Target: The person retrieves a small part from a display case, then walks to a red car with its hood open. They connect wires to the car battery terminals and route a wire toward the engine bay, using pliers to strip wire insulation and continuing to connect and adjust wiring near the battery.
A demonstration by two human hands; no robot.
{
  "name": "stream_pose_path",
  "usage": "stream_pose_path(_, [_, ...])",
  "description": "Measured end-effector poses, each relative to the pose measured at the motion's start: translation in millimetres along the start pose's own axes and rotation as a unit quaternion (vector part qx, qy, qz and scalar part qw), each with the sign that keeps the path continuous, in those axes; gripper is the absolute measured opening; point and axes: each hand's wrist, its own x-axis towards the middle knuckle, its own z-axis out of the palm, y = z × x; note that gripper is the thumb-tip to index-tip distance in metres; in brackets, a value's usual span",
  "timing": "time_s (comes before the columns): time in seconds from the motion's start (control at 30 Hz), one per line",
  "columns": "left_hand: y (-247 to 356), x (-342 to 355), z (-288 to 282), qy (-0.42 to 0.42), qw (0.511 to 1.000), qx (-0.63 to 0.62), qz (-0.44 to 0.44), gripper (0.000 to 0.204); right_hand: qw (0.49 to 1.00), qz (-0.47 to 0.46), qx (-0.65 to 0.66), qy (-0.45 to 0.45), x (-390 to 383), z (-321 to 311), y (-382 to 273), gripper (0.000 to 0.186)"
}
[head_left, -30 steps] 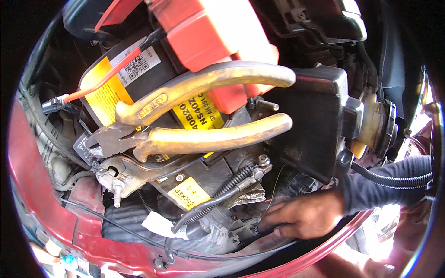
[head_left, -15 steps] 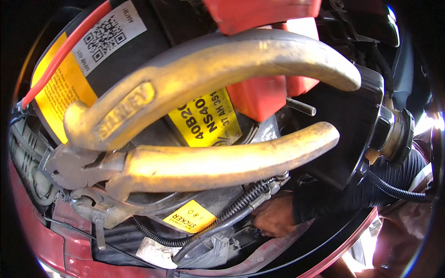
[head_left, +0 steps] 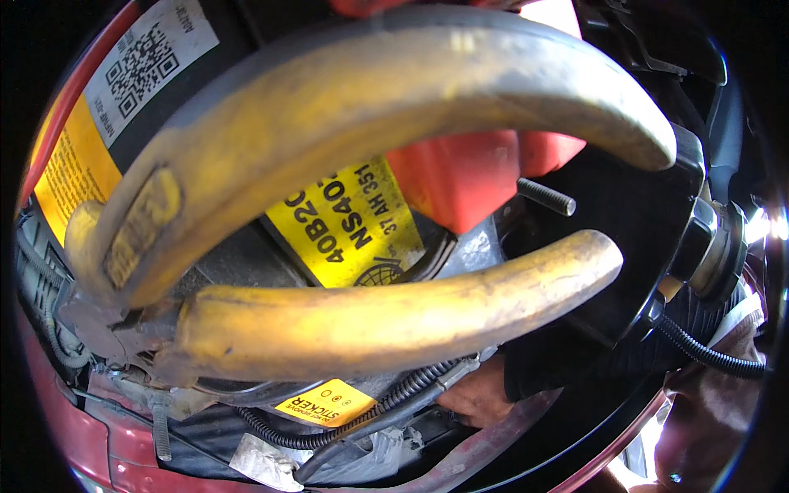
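A pair of combination pliers point(head_left: 386, 320) with worn yellow handles lies across the near foreground, handles spread and jaws by the metal fitting at the left. Beneath it sits a black car battery point(head_left: 246, 271) with yellow labels. From the right, in a dark sleeve, my right hand point(head_left: 481, 396) reaches low beside the battery, near the black corrugated hose point(head_left: 419, 380). Its fingers are curled and partly hidden in the gap; what they grip, if anything, is out of sight. Neither hand touches the pliers. My left hand does not show.
A red plastic cover point(head_left: 460, 177) stands on the battery, with a bare threaded stud point(head_left: 546, 197) beside it. A black housing point(head_left: 612, 246) is at the right. Another threaded rod point(head_left: 162, 431) hangs at the lower left. Along the bottom curves the red body panel point(head_left: 82, 435).
The view has drawn closer, so the pliers look larger and sit farther left. My right hand stays in the gap beside the battery, its fingertips now more hidden.
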Motion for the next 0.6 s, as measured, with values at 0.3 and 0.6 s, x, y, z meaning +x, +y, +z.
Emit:
stream_pose_path(0.3, [2, 2, 2, 0.007, 1.0, 0.001, -0.006, 0.015, 1.0, -0.007, -0.024, 0.009, 1, -5, -4, 0.034])
stream_pose_path(0.6, [5, 3, 3, 0.018, 1.0, 0.003, -0.011, 0.016, 0.998, 0.033, -0.051, -0.012, -39, -47, -30, 0.021])
